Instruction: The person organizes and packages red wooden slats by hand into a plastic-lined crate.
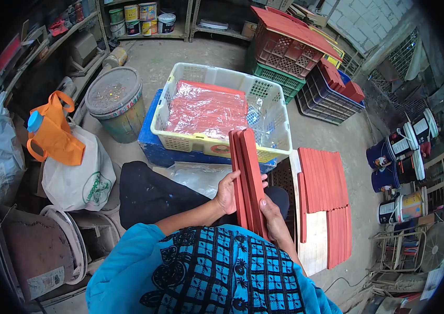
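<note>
Several long red-painted wooden slats (249,183) are bundled between my two hands, tilted in front of my body. My left hand (227,194) grips the bundle from its left side, fingers passing behind it. On the lower right side, my right hand (276,219) is closed round the same slats, thumb on top. Just beyond their upper end stands a white plastic basket (222,71) holding plastic-wrapped red slats (206,107). To my right, more red slats (322,178) lie in rows on a pale board (316,238).
The basket rests on a blue box (151,137). A lidded bucket (114,99), an orange bag (57,131) and a white sack (78,178) stand left. Stacked crates (287,57) are at the back right, and paint buckets (394,152) line the right side.
</note>
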`<state>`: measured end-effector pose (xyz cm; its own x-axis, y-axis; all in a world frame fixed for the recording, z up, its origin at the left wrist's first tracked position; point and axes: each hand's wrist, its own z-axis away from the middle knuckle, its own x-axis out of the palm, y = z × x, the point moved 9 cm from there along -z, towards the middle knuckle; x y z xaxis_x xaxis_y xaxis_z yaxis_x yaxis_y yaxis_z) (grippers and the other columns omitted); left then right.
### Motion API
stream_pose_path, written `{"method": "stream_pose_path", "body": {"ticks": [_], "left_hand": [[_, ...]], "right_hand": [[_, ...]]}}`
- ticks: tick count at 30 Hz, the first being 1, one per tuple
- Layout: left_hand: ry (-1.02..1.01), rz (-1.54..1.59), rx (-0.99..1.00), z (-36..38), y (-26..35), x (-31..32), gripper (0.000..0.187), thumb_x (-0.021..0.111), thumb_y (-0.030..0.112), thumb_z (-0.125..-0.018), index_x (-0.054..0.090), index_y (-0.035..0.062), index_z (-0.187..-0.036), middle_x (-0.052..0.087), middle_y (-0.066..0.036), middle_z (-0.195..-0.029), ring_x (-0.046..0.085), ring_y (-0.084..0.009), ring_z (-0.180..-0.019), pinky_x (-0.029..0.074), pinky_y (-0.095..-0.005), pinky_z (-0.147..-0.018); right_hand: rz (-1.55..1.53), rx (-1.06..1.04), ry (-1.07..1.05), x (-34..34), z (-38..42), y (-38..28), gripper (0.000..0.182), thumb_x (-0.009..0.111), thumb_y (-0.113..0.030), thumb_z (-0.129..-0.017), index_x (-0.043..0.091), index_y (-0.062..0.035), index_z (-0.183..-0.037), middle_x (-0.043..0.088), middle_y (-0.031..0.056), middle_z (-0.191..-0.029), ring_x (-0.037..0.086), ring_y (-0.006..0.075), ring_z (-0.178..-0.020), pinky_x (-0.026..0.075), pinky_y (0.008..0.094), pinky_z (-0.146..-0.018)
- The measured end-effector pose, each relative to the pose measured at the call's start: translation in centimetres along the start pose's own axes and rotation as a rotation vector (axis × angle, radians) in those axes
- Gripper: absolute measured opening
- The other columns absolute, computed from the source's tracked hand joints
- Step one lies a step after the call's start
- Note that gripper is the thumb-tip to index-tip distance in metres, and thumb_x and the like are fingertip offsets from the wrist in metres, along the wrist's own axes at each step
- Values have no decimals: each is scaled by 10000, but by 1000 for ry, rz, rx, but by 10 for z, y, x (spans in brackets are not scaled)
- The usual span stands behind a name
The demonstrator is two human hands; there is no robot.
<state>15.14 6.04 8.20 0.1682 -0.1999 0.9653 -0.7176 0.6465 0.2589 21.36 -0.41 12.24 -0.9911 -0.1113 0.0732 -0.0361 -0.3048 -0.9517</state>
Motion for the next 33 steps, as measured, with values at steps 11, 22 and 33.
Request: {"method": "stream_pose_path", "body": {"ticks": [11,22,33], "left_hand": [[237,-13,89,-1,6,-13,775,314,633,-882,297,62,-1405,339,-108,-1429,269,-283,-1353,182,-424,-1122],[319,-110,241,-17,38,-30,713,232,586,-925,386,43,-1360,461,-130,-1347,454,-194,-1192,331,-343,-1028],[250,-1284,672,-2,153,20,317,467,258,-878,654,16,-964,515,-169,-1259,456,-302,-1196,313,-364,-1029]], "right_hand": [[183,-52,-136,15,-9,1,694,499,-350,-930,165,-40,-1453,226,166,-1484,226,248,-1364,190,341,-1097],[-108,39,-149,24,-36,-3,708,429,-408,-949,119,-26,-1458,170,142,-1502,161,229,-1383,138,337,-1111],[104,-296,-11,-7,-60,-73,867,707,-347,-755,277,29,-1407,380,169,-1398,362,234,-1289,259,335,-1061]]}}
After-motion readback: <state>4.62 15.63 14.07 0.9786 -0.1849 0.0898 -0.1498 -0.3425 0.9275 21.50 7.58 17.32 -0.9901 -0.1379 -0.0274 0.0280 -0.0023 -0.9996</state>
